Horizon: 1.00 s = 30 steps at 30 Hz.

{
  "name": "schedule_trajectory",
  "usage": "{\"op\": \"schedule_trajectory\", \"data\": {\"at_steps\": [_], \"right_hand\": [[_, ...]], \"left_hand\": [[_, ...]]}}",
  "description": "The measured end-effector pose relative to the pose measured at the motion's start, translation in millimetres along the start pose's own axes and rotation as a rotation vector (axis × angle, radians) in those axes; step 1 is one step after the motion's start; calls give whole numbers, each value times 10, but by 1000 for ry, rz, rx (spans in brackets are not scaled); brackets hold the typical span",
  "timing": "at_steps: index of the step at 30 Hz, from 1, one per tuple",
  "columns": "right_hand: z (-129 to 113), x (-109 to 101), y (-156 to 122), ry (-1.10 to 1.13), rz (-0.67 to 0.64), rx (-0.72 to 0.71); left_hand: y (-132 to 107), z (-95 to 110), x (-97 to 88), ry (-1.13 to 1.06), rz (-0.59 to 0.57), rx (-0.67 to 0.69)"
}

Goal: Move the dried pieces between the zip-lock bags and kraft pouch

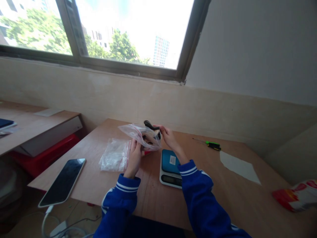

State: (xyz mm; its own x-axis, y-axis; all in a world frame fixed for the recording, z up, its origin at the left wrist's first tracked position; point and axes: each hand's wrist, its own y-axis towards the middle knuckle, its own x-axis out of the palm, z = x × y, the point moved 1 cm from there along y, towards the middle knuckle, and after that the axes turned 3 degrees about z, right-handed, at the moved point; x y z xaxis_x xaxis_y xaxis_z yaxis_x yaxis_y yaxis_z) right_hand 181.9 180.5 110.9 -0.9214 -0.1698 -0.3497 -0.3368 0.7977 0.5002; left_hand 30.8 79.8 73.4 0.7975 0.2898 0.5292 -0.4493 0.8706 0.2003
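Observation:
My left hand [135, 155] is closed on the lower edge of a clear zip bag [138, 133] with a red seal strip, held above the wooden table [104, 185]. My right hand [168, 136] pinches a black object [151, 126] at the bag's open mouth; part of it sits inside the bag. What the black object is I cannot make out. Both arms wear blue sleeves with white stripes.
A pile of clear zip bags [114, 155] lies left of my hands. A small scale [170, 168] with a blue top sits under my right wrist. A phone [63, 181], a green screwdriver [211, 144], white paper [239, 167] and a red-white packet [297, 195] also lie on the table.

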Motion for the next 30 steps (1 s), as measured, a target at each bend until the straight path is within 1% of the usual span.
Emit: {"op": "schedule_trajectory", "data": {"at_steps": [3, 5, 8, 10, 13, 16, 17, 18, 20, 22, 23, 24, 25, 26, 27, 28, 29, 30], "right_hand": [[61, -80, 46, -43, 192, 42], [132, -120, 60, -44, 274, 56], [202, -98, 63, -24, 301, 55], [228, -50, 57, 16, 289, 79], [265, 10, 42, 75, 238, 135], [273, 12, 20, 90, 200, 111], [255, -1, 10, 84, 218, 89], [223, -17, -4, 63, 263, 64], [101, -56, -49, -23, 420, 13], [-103, -82, -123, -99, 571, -42], [-229, -87, -169, -103, 606, -75], [-365, -86, -220, -71, 608, -107], [-502, -80, -272, -8, 569, -134], [-632, -69, -324, 69, 499, -153], [-748, -52, -371, 145, 372, -153], [-843, -30, -413, 206, 209, -141], [-915, -8, -448, 242, 62, -127], [-961, 12, -475, 244, -54, -117]], "left_hand": [[86, 74, -48, 38, 42, 87], [157, 140, -92, 63, 58, 103], [234, 205, -121, 79, 97, 115], [258, 214, -118, 45, 113, 113], [261, 196, -97, -27, 100, 75], [214, 194, -67, -71, 76, 70], [185, 199, -57, -81, 76, 80], [149, 204, -49, -86, 80, 92], [64, 207, -41, -67, 96, 116], [-22, 193, -47, -32, 126, 139], [-58, 179, -55, -12, 144, 146], [-89, 163, -63, 8, 160, 149], [-113, 147, -71, 24, 172, 148], [-130, 133, -78, 36, 179, 145], [-141, 123, -82, 45, 185, 140], [-148, 117, -84, 52, 188, 135], [-152, 115, -84, 53, 192, 134], [-157, 118, -83, 53, 198, 141]]}}
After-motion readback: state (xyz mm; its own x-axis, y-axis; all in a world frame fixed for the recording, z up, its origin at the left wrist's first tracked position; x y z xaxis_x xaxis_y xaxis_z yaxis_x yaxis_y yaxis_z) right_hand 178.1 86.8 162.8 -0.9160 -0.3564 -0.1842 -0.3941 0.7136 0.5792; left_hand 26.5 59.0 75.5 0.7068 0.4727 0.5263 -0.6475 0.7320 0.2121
